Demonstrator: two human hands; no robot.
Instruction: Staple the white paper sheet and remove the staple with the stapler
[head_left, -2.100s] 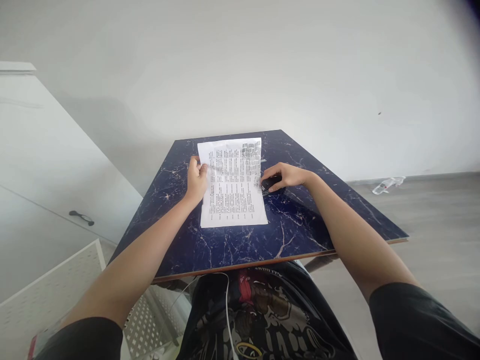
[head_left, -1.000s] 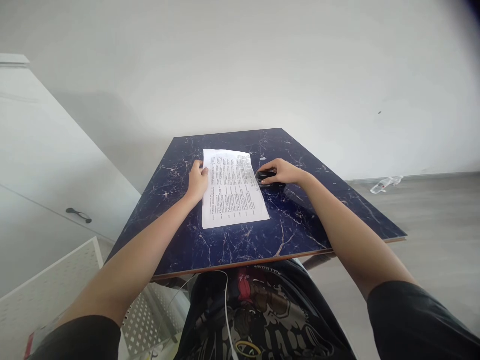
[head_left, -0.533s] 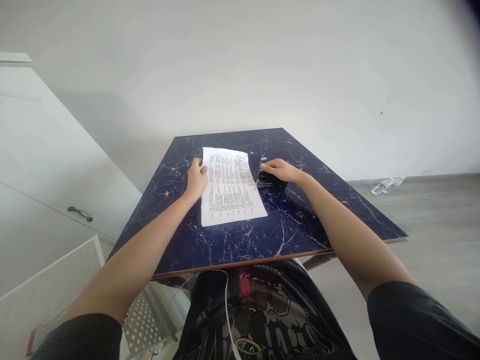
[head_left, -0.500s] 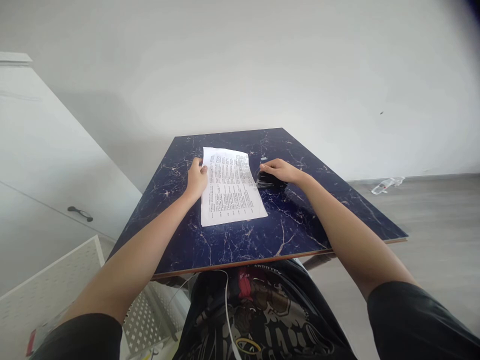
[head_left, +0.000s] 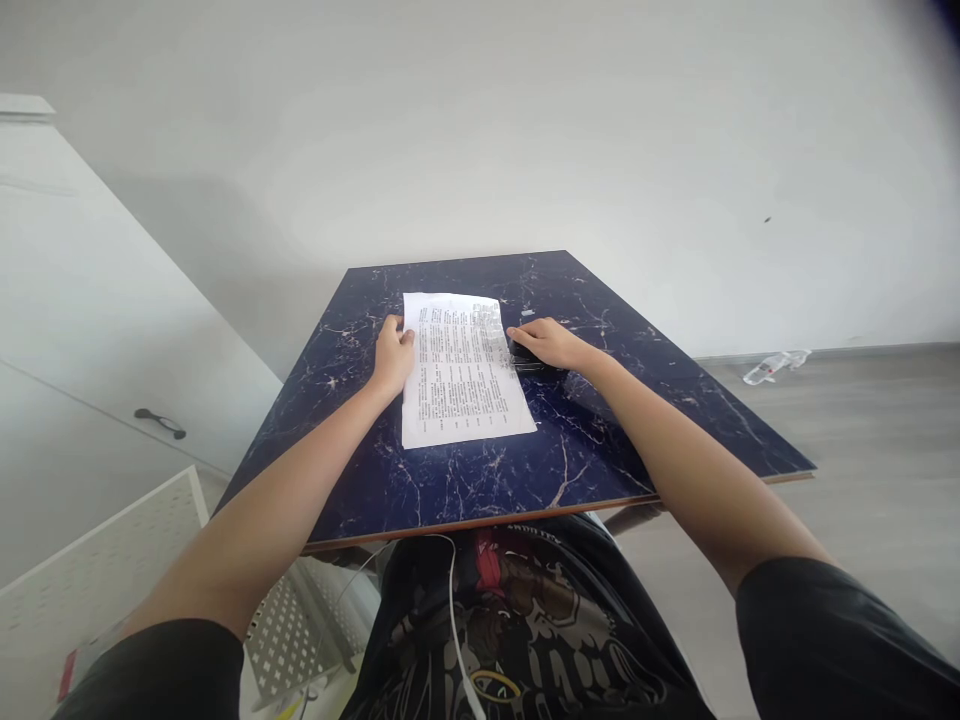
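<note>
Printed paper sheets (head_left: 457,385) lie at the middle of the dark blue table, their upper right part slightly curled. My left hand (head_left: 393,356) pinches their left edge between thumb and fingers. At the right edge of the sheets is a black stapler (head_left: 538,368), its front end against the paper. My right hand (head_left: 553,343) is closed over the top of it, the thumb and fingers covering much of its body. Whether the paper sits between the stapler's jaws is hard to make out.
The blue marbled table (head_left: 480,480) has a wooden front edge close to my body. A small pale piece (head_left: 527,312) lies beyond my right hand. A white cabinet (head_left: 90,300) stands left, a white perforated rack (head_left: 292,630) below. Clear plastic (head_left: 776,367) lies on the floor at right.
My right hand has moved slightly left and pressed down on the stapler, whose top now sits lower. My left hand and the sheets stay nearly in place.
</note>
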